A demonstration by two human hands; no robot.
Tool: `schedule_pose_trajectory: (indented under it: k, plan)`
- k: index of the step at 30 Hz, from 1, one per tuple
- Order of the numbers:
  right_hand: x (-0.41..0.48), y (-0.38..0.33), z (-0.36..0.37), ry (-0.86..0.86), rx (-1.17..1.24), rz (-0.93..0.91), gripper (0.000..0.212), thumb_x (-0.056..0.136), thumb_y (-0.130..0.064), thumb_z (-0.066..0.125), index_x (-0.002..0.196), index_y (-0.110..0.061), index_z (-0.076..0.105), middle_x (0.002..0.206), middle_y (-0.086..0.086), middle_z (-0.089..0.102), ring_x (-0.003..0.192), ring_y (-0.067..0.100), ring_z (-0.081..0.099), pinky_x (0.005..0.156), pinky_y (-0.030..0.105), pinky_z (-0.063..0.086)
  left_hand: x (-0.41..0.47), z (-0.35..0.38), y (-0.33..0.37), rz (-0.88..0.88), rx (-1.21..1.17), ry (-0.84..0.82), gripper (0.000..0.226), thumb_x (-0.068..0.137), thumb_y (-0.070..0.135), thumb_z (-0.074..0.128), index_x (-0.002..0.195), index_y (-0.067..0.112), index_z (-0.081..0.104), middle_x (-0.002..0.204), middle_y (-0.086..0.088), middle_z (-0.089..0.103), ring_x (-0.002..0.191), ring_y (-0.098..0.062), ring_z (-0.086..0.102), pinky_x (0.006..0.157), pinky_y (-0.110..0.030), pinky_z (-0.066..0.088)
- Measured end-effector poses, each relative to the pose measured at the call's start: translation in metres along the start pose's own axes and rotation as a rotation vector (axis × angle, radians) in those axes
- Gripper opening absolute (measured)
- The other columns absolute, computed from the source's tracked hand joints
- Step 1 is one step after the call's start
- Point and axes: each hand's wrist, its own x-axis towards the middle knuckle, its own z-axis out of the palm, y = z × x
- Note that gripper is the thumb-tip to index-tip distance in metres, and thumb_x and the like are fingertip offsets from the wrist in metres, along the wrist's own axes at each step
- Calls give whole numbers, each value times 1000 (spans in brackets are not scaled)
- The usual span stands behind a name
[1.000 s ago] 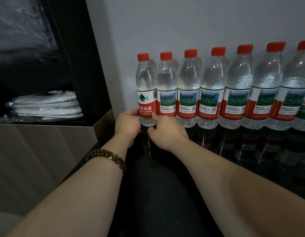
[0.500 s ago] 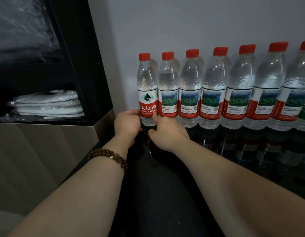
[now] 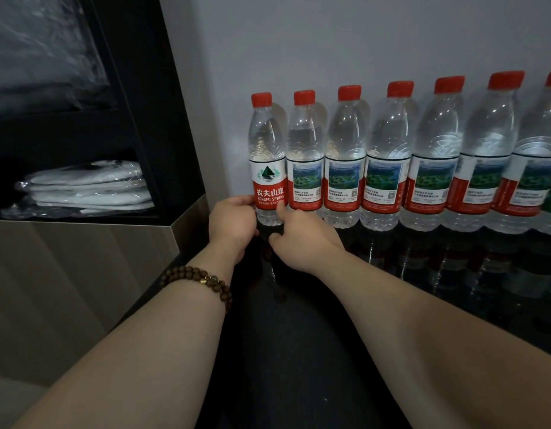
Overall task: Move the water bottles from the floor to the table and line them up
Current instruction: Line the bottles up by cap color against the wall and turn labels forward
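Head view: my left hand (image 3: 232, 219) and right hand (image 3: 302, 239) grip the upright Nongfu Spring bottle (image 3: 268, 156) between them, leftmost in the bottle row (image 3: 384, 187).

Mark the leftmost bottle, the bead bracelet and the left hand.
leftmost bottle (image 3: 268, 195), head view, on its red label.
bead bracelet (image 3: 206, 279), head view, on a wrist bead.
left hand (image 3: 233, 220), head view, on its back.

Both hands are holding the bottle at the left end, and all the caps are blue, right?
No, the caps are red, not blue; the head view shows it. The left hand and right hand do hold the leftmost bottle.
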Motion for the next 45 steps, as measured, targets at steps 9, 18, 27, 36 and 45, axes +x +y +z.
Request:
schedule_pose_trajectory:
  k: [9, 18, 27, 36, 45]
  plan:
    - [-21, 1, -15, 318, 137, 243, 11, 90, -27, 53, 88, -23, 64, 80, -4, 61, 75, 23, 60, 63, 32, 47, -17, 3, 9, 248, 136, 260, 16, 88, 13, 69, 92, 29, 68, 86, 14, 67, 82, -2, 64, 63, -12, 44]
    - [-24, 0, -20, 296, 168, 296, 45, 92, -27, 51, 137, -23, 56, 81, -5, 54, 81, 26, 55, 67, 36, 49, -27, 14, 7, 414, 197, -6, 9, 91, 25, 73, 85, 32, 76, 83, 13, 74, 80, -2, 71, 71, -21, 54]
    - [-18, -6, -15, 105, 95, 304, 74, 99, -39, 43, 163, -22, 8, 134, 12, 59, 121, 34, 57, 76, 41, 41, -19, 15, 0, 429, 335, -126, 16, 91, 28, 76, 106, 23, 81, 93, 11, 76, 83, 4, 66, 76, -15, 49]
    - [-18, -6, -15, 113, 117, 334, 75, 101, -38, 43, 164, -22, 5, 133, 11, 60, 119, 35, 59, 79, 40, 41, -10, 17, -7, 315, 113, -193, 33, 88, 18, 75, 117, 35, 76, 115, 17, 73, 108, -3, 64, 90, -17, 46]
    - [-20, -1, -23, 254, 298, 337, 60, 92, -28, 54, 150, -25, 40, 115, 7, 66, 105, 32, 63, 86, 46, 57, -16, 17, -3, 303, 67, -210, 42, 75, 24, 69, 98, 59, 68, 116, 19, 72, 103, 6, 65, 88, -18, 50]
